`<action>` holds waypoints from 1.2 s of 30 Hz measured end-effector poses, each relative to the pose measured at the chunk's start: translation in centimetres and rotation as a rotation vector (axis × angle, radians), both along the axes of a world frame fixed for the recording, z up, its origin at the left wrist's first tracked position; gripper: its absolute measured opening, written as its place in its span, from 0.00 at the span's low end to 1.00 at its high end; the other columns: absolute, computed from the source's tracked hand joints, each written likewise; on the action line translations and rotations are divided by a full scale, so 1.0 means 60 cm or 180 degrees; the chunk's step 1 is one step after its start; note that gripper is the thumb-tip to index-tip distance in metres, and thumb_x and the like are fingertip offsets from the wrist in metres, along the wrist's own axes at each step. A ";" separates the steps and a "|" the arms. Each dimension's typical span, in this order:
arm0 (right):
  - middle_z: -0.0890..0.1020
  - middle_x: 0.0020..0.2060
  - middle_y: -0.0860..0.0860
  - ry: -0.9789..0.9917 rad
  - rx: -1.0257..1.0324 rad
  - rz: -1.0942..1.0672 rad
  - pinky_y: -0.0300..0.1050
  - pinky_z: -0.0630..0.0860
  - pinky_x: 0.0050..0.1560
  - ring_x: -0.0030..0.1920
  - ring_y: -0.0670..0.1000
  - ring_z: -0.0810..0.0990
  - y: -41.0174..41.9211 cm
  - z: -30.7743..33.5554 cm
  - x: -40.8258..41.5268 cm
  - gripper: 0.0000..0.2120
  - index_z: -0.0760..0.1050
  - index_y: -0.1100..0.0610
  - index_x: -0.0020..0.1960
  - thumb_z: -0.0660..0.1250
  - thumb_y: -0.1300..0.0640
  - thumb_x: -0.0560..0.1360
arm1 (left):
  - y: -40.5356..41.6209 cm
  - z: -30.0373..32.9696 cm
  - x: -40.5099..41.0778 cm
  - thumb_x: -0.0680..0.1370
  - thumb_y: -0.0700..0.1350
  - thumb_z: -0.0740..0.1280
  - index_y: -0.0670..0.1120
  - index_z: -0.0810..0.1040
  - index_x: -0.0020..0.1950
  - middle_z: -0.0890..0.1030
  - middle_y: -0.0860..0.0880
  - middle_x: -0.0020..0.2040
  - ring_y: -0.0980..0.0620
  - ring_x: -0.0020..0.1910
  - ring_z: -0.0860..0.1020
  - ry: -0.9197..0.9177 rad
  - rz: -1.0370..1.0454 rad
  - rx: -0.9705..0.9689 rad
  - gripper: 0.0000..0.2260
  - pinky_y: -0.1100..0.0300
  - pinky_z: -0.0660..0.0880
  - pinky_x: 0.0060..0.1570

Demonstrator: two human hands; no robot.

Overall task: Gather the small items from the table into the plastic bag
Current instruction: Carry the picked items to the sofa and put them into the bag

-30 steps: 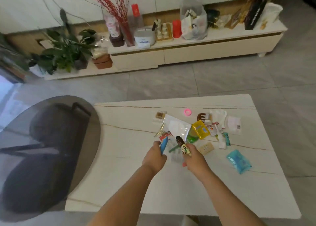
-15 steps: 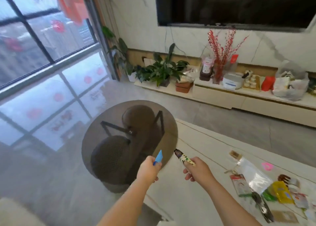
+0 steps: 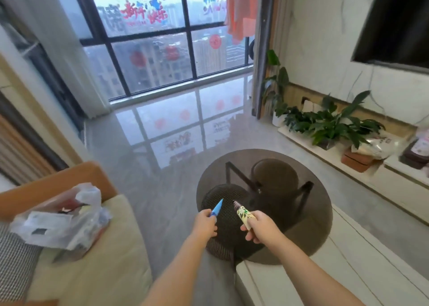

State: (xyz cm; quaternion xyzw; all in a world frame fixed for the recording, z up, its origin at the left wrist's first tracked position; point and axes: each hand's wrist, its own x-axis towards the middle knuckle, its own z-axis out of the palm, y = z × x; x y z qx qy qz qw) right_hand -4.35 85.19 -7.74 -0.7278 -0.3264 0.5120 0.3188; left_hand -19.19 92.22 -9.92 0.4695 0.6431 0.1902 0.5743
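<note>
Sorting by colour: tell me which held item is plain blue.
The blue pointed item in the left hand; the right hand holds a cream, leaf-patterned tube.

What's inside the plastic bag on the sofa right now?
The plastic bag already holds things: white packets, something red and dark shapes show through its translucent film. What they are, and whatever lies underneath them, can't be made out.

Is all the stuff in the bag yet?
Not yet. The bag on the sofa already holds some items. The left hand grips a blue item and the right hand a patterned tube, neither bagged. The rest of the table's items are out of view.
</note>
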 end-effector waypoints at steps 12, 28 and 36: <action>0.83 0.44 0.55 0.0072 0.0338 0.1011 0.39 0.70 0.28 0.29 0.47 0.80 0.112 0.002 -0.127 0.08 0.72 0.63 0.56 0.58 0.62 0.80 | -0.007 0.010 -0.182 0.74 0.35 0.70 0.45 0.74 0.39 0.79 0.42 0.37 0.43 0.37 0.78 0.0035 0.1764 0.0554 0.08 0.43 0.80 0.50; 0.70 0.29 0.52 -0.0318 0.0323 0.1800 0.46 0.66 0.39 0.33 0.51 0.68 0.310 -0.029 -0.453 0.07 0.79 0.61 0.44 0.63 0.60 0.77 | 0.096 0.020 -0.481 0.75 0.38 0.69 0.46 0.74 0.43 0.79 0.49 0.36 0.43 0.42 0.82 0.0186 0.2859 0.0624 0.06 0.48 0.80 0.50; 0.73 0.28 0.52 -0.0150 0.0170 0.1813 0.45 0.67 0.36 0.31 0.50 0.69 0.451 -0.045 -0.675 0.07 0.79 0.62 0.44 0.65 0.59 0.76 | 0.238 -0.005 -0.701 0.76 0.41 0.69 0.47 0.75 0.47 0.79 0.50 0.44 0.47 0.47 0.82 0.0457 0.2996 0.0436 0.04 0.51 0.80 0.52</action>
